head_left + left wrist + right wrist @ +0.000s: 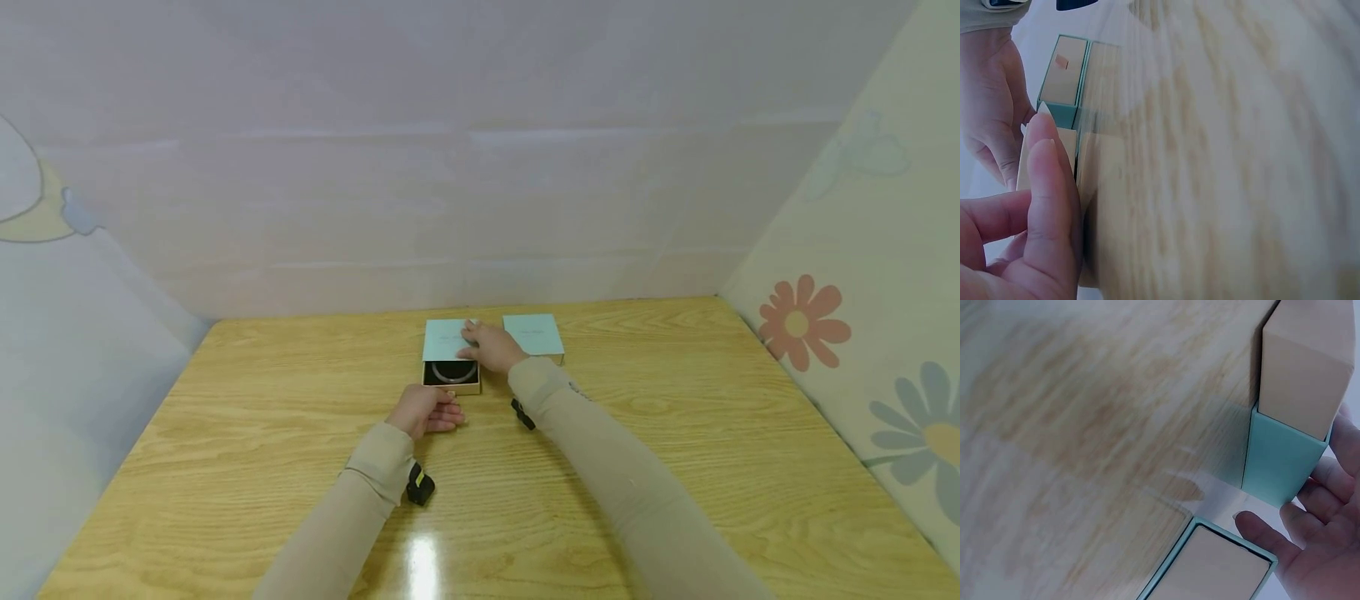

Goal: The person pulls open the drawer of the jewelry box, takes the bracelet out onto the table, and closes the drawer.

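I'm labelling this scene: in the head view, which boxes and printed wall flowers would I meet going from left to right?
Pulled-open box → closed box → red flower → blue-grey flower.

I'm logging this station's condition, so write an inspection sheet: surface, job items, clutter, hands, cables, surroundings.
Surface: wood-grain table, with a glare patch on the person's side.
Job items: left box, its drawer partly out, showing a ring-shaped item on dark lining; right box, closed.
Clutter: nothing seen.
Hands: right hand rests on the left box; left hand is at the drawer's front, its grip unclear.
Cables: nothing seen.
Surroundings: pale back wall; right wall with flower pictures.
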### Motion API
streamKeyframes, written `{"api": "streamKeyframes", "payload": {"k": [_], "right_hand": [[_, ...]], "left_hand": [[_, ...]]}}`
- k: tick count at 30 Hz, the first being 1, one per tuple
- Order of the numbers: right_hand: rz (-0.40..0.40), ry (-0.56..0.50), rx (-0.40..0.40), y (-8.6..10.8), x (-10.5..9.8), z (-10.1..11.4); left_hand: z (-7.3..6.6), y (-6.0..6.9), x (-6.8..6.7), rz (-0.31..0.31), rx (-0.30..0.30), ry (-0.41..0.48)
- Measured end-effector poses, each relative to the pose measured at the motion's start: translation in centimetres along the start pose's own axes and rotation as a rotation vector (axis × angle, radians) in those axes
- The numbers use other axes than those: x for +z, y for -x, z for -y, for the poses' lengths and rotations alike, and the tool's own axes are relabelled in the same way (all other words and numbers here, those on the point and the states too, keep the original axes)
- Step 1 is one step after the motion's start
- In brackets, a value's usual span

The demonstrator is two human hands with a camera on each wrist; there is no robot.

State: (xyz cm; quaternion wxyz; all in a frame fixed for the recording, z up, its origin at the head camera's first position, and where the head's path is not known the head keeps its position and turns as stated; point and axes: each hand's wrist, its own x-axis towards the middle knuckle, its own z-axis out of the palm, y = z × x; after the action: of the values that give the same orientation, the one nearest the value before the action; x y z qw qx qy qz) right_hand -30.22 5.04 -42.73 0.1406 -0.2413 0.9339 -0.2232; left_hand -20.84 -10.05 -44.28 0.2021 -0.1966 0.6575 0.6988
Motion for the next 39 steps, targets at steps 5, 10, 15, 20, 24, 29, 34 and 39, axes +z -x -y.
{"api": "streamKeyframes", "payload": {"k": [5, 10, 15, 20, 24, 29, 34, 39], "right_hand": [[0.002, 0.000, 0.001, -0.01, -0.02, 0.06], [-0.007, -0.013, 0.004, -0.14, 0.02, 0.10], [-0.010, -0.021, 0.002, -0.16, 0.06, 0.03], [-0.003, -0.020, 0.002, -0.23, 0.06, -0.03], [-0.001, -0.008, -0.001, -0.22, 0.06, 0.07], [-0.005, 0.002, 0.005, -0.02, -0.01, 0.27], [-0.011, 0.001, 0.004, 0.12, -0.01, 0.33], [-0.009, 0.012, -0.003, 0.11, -0.02, 0.25]], "left_hand": [[0.11, -0.01, -0.10, 0.011, 0.000, -0.008], [0.22, -0.11, -0.23, 0.011, 0.013, -0.014], [0.37, -0.01, -0.29, 0.006, 0.017, -0.014], [0.55, -0.04, -0.27, 0.003, 0.015, -0.018], [0.62, 0.00, -0.29, 0.005, 0.014, -0.015], [0.59, 0.21, -0.20, 0.003, 0.012, -0.019], [0.46, 0.65, -0.17, 0.010, 0.013, -0.016], [0.45, 0.87, -0.19, 0.017, 0.012, -0.015]]}}
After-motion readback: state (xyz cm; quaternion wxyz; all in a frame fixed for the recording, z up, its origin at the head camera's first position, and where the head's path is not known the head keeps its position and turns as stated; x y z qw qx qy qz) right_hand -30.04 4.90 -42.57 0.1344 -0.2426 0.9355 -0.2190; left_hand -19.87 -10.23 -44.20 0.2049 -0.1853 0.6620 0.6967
